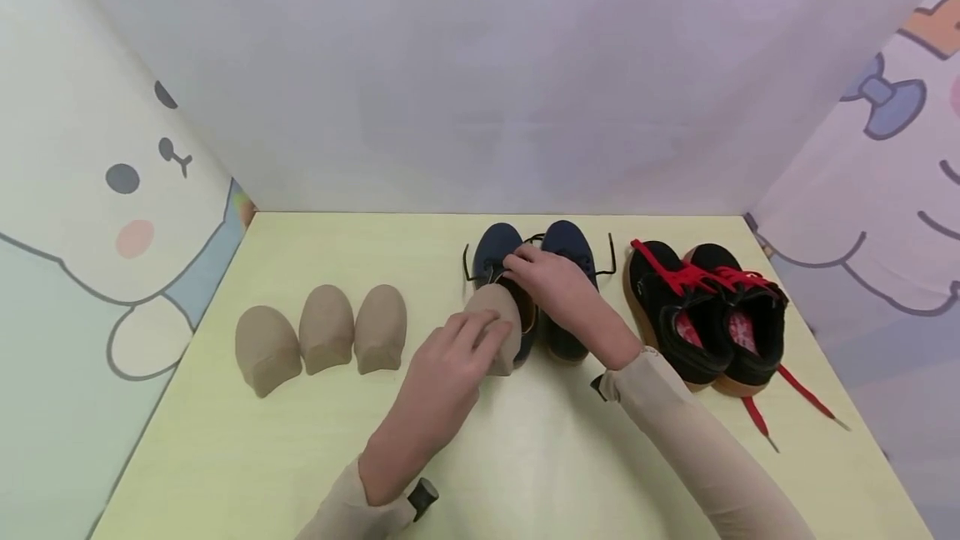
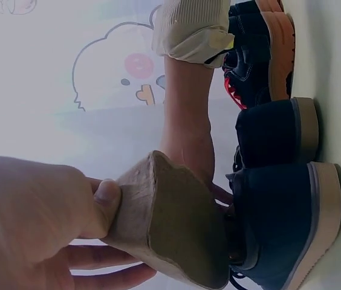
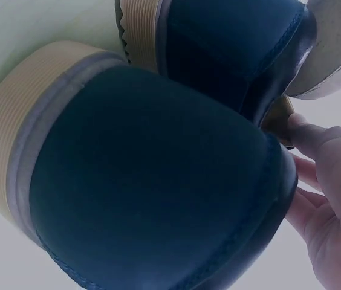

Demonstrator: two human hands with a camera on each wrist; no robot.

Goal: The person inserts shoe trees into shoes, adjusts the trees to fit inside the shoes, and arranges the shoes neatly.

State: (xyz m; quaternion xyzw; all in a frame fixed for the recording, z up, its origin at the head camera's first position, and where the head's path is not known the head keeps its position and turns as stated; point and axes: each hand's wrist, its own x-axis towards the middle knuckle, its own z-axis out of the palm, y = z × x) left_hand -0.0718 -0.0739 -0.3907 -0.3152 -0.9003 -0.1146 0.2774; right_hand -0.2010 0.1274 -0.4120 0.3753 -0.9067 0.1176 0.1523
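A pair of navy shoes (image 1: 566, 273) stands mid-table, toes pointing away. My left hand (image 1: 457, 348) grips a beige toe-shaped shoe insert (image 1: 498, 319) and holds it at the opening of the left navy shoe (image 1: 491, 248). The left wrist view shows that insert (image 2: 170, 229) pinched between thumb and fingers of the left hand (image 2: 31, 223), its tip against the navy shoe (image 2: 285, 223). My right hand (image 1: 551, 277) holds the same shoe at its tongue and collar. In the right wrist view, the right hand (image 3: 334, 199) has its fingers at the navy heel collar (image 3: 146, 181), with the insert (image 3: 334, 48) above.
Three more beige inserts (image 1: 322, 332) lie in a row at the left of the yellow-green table (image 1: 225, 457). A pair of black shoes with red laces (image 1: 708, 315) stands right of the navy pair. Printed walls close in the table on three sides.
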